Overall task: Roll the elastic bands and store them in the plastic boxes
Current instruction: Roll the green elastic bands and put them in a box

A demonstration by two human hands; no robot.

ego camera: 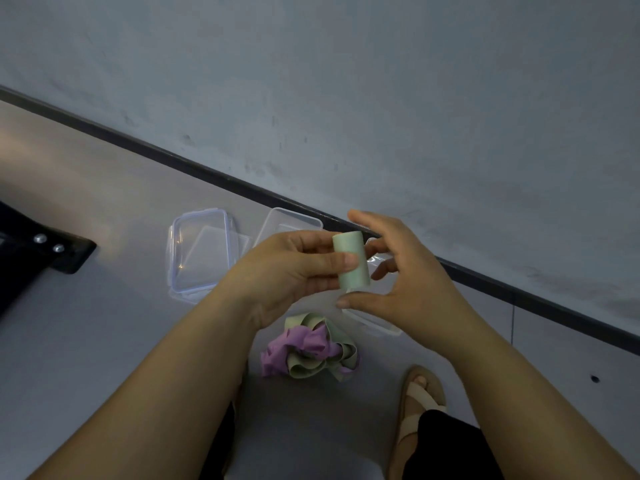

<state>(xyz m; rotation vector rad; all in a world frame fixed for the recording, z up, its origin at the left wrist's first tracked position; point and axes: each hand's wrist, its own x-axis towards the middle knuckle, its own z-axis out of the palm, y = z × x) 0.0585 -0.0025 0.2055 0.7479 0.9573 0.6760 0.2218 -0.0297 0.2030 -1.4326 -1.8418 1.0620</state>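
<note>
My left hand point(294, 268) grips a tightly rolled pale green elastic band point(351, 261), thumb across its front and fingers behind. My right hand point(398, 275) hovers around the roll with fingers spread and loosely bent, its thumb just under the roll's lower end; no firm grip shows. On the floor below lies a tangled heap of purple and green bands point(310, 348). A clear plastic lid with clips point(201, 251) lies at the left, a clear box point(294, 220) sits behind my hands, and part of another clear box point(374, 323) shows under my right hand.
A grey wall with a dark skirting strip point(207, 171) runs diagonally behind the boxes. A black furniture foot with bolts point(45, 247) stands at the left. My sandalled foot point(419, 400) rests on the floor at the lower right.
</note>
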